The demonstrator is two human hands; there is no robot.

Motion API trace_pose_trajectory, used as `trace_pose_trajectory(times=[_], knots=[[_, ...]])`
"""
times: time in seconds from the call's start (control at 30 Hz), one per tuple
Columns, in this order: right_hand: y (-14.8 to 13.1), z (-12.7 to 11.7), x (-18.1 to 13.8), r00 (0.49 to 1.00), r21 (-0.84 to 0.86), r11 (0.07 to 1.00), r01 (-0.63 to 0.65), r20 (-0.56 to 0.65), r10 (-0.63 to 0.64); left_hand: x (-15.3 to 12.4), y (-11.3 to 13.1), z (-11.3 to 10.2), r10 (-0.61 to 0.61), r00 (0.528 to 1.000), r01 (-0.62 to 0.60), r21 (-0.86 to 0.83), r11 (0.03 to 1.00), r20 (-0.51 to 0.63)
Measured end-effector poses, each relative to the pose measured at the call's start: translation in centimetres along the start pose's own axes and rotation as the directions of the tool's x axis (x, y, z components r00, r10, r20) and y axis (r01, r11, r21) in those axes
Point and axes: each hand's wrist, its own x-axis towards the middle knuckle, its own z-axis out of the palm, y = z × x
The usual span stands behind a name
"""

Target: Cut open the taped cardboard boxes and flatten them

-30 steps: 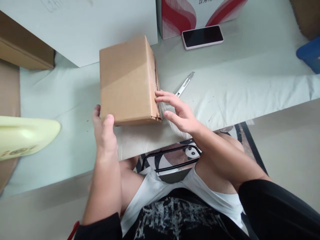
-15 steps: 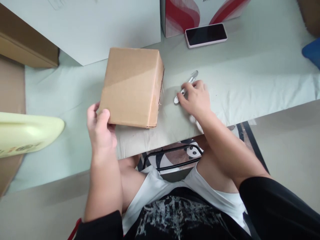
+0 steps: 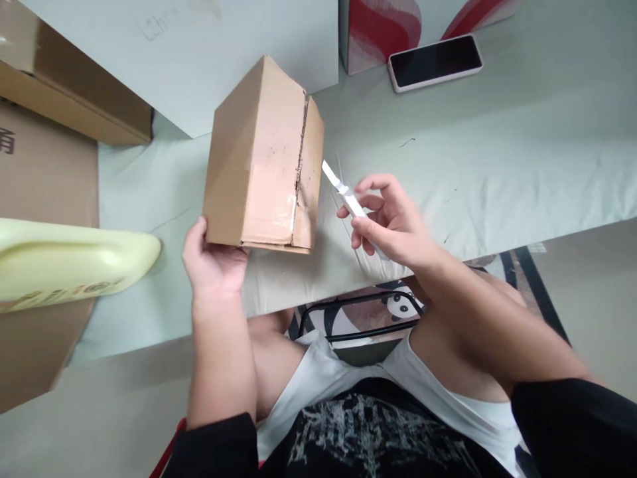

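Observation:
My left hand (image 3: 216, 262) grips the lower left corner of a brown cardboard box (image 3: 273, 159), thumb on its side and fingers underneath. The box is tilted so that a face with a ragged seam and a bit of clear tape turns to the right. In my right hand (image 3: 391, 222) is a white utility knife (image 3: 352, 200), held between thumb and fingers. Its blade is out and points up and left, close to the box's right side but apparently apart from it.
A phone (image 3: 435, 63) lies beside a red and white box (image 3: 383, 30) at the back. Behind the cardboard box stands a large white box (image 3: 249, 46). A yellow-green bottle (image 3: 79, 259) lies at left, near more cardboard (image 3: 74, 192). Pale green cloth (image 3: 522, 159) covers the table.
My right hand has lifted the utility knife off the cloth, and its blade now shows. My left hand has tipped the box, turning its seamed face into view.

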Motion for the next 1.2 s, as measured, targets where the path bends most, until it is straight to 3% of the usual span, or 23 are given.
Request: trace_pose_trajectory(times=[0.2, 0.33, 0.57, 0.83, 1.2], knots=[[0.5, 0.2, -0.4, 0.995, 0.271, 0.962, -0.024, 0.103, -0.004, 0.1, -0.1, -0.2, -0.01, 0.999, 0.012, -0.037, 0.999, 0.03], [0.9, 0.3, -0.2, 0.995, 0.383, 0.924, 0.011, 0.083, -0.047, 0.1, -0.2, -0.2, -0.012, 1.0, 0.013, -0.048, 0.999, 0.011], [1.1, 1.4, -0.2, 0.994, 0.273, 0.96, 0.06, -0.105, -0.032, -0.3, 0.0, 0.4, -0.046, 0.998, 0.045, -0.022, 0.999, -0.034], [0.4, 1.9, 0.8, 0.953, 0.299, 0.946, 0.121, -0.3, -0.027, -0.5, -0.4, -0.3, -0.037, 0.998, 0.035, 0.027, 0.999, 0.049], [1.0, 3.0, 1.6, 0.905, 0.127, 0.987, 0.094, -0.425, -0.032, -0.9, -1.0, 0.0, -0.001, 0.998, -0.001, 0.04, 0.999, 0.056]])
